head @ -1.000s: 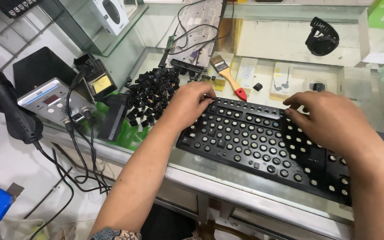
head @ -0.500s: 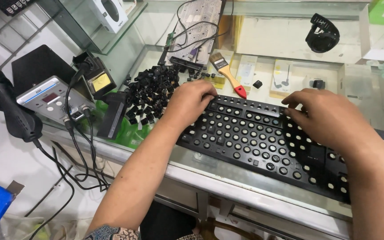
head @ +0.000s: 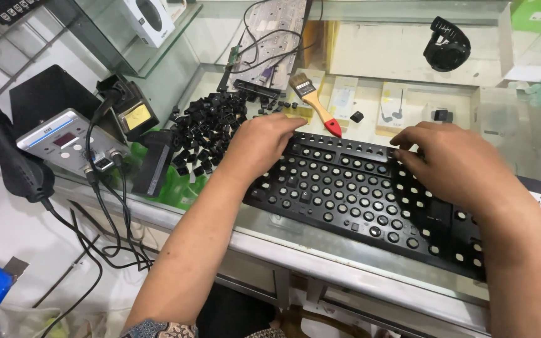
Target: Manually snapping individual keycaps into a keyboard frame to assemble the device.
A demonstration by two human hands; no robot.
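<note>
A black keyboard with its keycaps removed lies on a glass counter, showing rows of round stems. My left hand rests palm down on its top left corner, fingers pointing right along the top edge. My right hand lies over the right half, fingers curled toward the top row. Whether either hand pinches anything is hidden. A heap of loose black keycaps sits just left of my left hand.
A paintbrush with a red handle lies behind the keyboard. A soldering station with cables and a hot-air handle stands at left. A bare circuit board, a black watch and small packets sit at the back.
Both hands stay on the keyboard with only slight shifts; my left hand's fingers reach a little further right along the top edge.
</note>
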